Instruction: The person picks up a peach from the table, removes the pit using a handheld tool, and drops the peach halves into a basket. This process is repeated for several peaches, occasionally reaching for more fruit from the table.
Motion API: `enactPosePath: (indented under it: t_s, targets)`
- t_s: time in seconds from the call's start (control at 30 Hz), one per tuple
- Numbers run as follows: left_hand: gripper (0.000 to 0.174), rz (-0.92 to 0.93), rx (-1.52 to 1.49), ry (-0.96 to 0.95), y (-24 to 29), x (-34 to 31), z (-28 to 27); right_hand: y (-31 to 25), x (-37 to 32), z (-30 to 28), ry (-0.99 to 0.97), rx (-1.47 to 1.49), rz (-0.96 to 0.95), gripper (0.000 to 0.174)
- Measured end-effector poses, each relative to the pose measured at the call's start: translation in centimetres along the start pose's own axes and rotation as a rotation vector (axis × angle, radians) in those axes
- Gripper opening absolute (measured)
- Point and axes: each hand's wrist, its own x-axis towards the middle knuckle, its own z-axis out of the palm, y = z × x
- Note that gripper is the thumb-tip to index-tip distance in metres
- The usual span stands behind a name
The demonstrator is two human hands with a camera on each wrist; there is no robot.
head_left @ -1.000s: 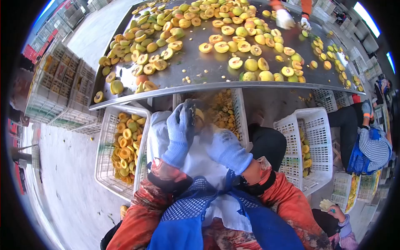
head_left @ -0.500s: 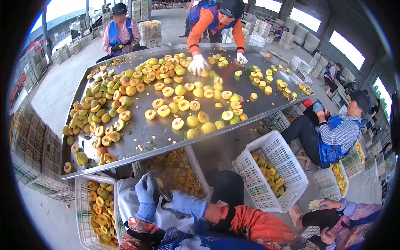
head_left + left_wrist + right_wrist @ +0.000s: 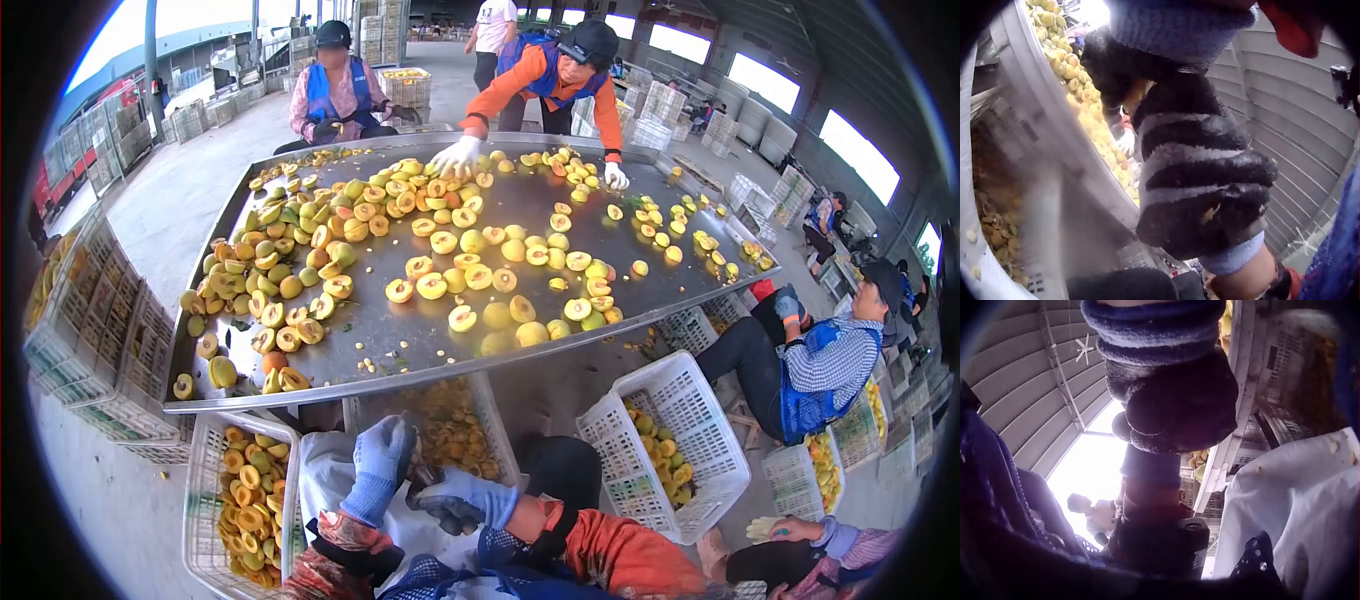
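My left hand (image 3: 383, 462), in a blue knit glove with a dark coated palm, is raised over my lap with its fingers bent. In the left wrist view a piece of orange-yellow fruit (image 3: 1137, 94) shows in its grip, mostly hidden by the gloves. Right beside it, my right hand (image 3: 465, 500) has its fingers curled into a fist, seen large as the right hand (image 3: 1197, 169) in that same view. A small dark tool (image 3: 428, 474) sticks out of this fist toward the left hand; most of it is hidden.
Ahead, a metal table (image 3: 400, 385) bears many halved yellow fruits (image 3: 462, 318). Fruit-filled crates flank me: a left crate (image 3: 200, 510), a middle crate (image 3: 490, 400) and a right crate (image 3: 715, 450). An orange-sleeved person (image 3: 545, 75) reaches over the table; others sit around.
My head view has lifted from my lap to the whole table and the people round it. Both hands stay close together; the far person's white-gloved hand has moved left over the fruit.
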Motion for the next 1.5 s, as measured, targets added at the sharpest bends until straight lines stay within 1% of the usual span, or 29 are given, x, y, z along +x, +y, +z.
enactPosePath:
  t_s: [0.1, 0.13, 0.2, 0.27, 0.3, 0.33, 0.4, 0.5, 0.53, 0.6, 0.63, 0.67, 0.7, 0.73, 0.8, 0.83, 0.87, 0.9, 0.93, 0.97, 1.0, 1.03, 1.07, 1.1, 1.17, 1.23, 1.33, 1.4, 1.5]
  targets:
    - [0.028, 0.067, 0.154, 0.030, 2.3, -0.1, -0.2, 1.4, 0.9, 0.1, -0.094, 0.226, -0.033, 0.023]
    - [0.028, 0.192, 0.286, 0.072, 3.2, -0.3, -0.3, 1.6, 1.0, 0.0, -0.140, 0.289, -0.055, 0.023]
    - [0.030, 0.186, 0.295, -0.016, 3.6, 0.1, -0.3, 2.1, 0.9, -0.2, -0.235, 0.418, -0.099, 0.024]
    - [0.032, 0.110, 0.330, -0.164, 3.5, 0.7, -0.5, 2.5, 1.0, -0.7, -0.218, 0.334, -0.114, 0.023]
    - [0.031, 0.116, 0.291, -0.177, 2.9, 1.2, -0.3, 2.7, 1.1, -1.0, -0.207, 0.290, -0.123, 0.022]
    - [0.029, 0.119, 0.252, -0.193, 1.8, 1.7, 0.2, 3.2, 1.4, -0.9, -0.187, 0.399, -0.086, 0.019]
    - [0.027, 0.146, 0.193, -0.178, 0.8, 1.9, 0.9, 2.7, 0.6, -0.7, -0.278, 0.469, -0.132, 0.019]
    - [0.026, 0.447, 0.070, -0.273, 2.3, 1.5, 0.1, 2.9, 0.6, -1.2, -0.528, 0.602, -0.166, 0.020]
    - [0.025, 0.485, 0.060, -0.358, 2.6, 1.7, -0.3, 3.1, 0.8, -1.5, -0.632, 0.648, -0.172, 0.020]
    - [0.022, 0.231, -0.289, -0.426, 0.4, 2.6, 0.9, 3.9, 1.5, -2.0, -0.536, 0.663, -0.193, 0.019]
    - [0.021, 0.088, -0.464, -0.452, -0.6, 2.5, 1.2, 4.0, 1.1, -1.9, -0.357, 0.708, -0.107, 0.023]
    - [0.020, 0.373, -0.304, -0.387, -1.0, 2.7, 1.3, 4.1, 0.6, -1.8, -0.175, 0.750, -0.028, 0.027]
    - [0.021, 0.661, -0.099, -0.240, -1.3, 2.8, 1.3, 3.5, -1.8, -0.9, -0.072, 0.452, -0.296, 0.031]
    - [0.023, 0.895, 0.073, -0.041, -1.6, 2.9, 1.4, 3.5, -2.3, -1.1, -0.088, 0.394, -0.384, 0.029]
    - [0.043, 0.736, 0.222, 0.208, -3.9, 2.4, -0.2, 3.9, -1.7, -2.3, -0.251, 0.554, -0.431, 0.026]
    - [0.047, 0.649, 0.138, 0.239, -3.7, 1.5, -2.5, 3.9, -1.3, -3.1, -0.317, 0.635, -0.448, 0.025]
    - [0.048, 0.364, 0.200, 0.074, -1.2, -0.1, -6.0, 3.9, -0.6, -4.0, -0.346, 0.680, -0.472, 0.023]
    - [0.047, 0.390, 0.153, 0.136, -3.0, -0.5, -8.0, 3.8, 0.1, -5.0, -0.323, 0.669, -0.487, 0.022]
    - [0.039, 0.187, 0.209, 0.108, -3.3, -1.5, -10.8, 3.7, 0.9, -6.1, -0.226, 0.574, -0.483, 0.021]
    - [0.031, -0.290, -0.208, 0.182, -11.1, -0.8, -13.8, 4.4, 2.3, -7.1, 0.033, 0.132, -0.395, 0.027]
    - [0.035, -0.237, 0.298, 0.203, -10.3, -2.5, -15.9, 5.0, 3.7, -8.1, 0.226, -0.303, -0.226, 0.033]
    - [0.044, -0.259, 0.864, 0.293, -8.4, -3.4, -17.4, 5.7, 5.1, -8.4, 0.582, -1.031, 0.008, 0.043]
    - [0.049, -0.375, 0.846, 0.336, -8.4, -2.9, -18.9, 6.6, 6.0, -8.8, 0.622, -1.192, 0.089, 0.049]
    - [0.048, -0.325, 0.748, 0.374, -8.2, -1.8, -20.0, 6.7, 6.4, -8.8, 0.620, -1.116, 0.018, 0.049]
    - [0.048, -0.357, 0.609, 0.349, -5.9, 1.8, -19.5, 6.5, 6.5, -8.6, 0.611, -0.965, -0.106, 0.048]
    - [0.046, -0.289, 0.792, 0.322, -4.3, 6.5, -17.2, 5.4, 6.8, -7.8, 0.665, -1.017, -0.074, 0.047]
    - [0.045, -0.380, 1.034, 0.102, -6.8, 13.5, -14.3, 5.6, 6.8, -8.1, 0.688, -0.932, -0.178, 0.045]
    - [0.047, -0.433, 1.132, -0.068, -6.2, 15.7, -12.0, 6.1, 6.2, -8.3, 0.711, -0.907, -0.240, 0.045]
    - [0.046, -0.215, 1.111, -0.050, -9.0, 17.0, -10.4, 4.6, 4.1, -7.3, 0.705, -0.830, -0.230, 0.045]
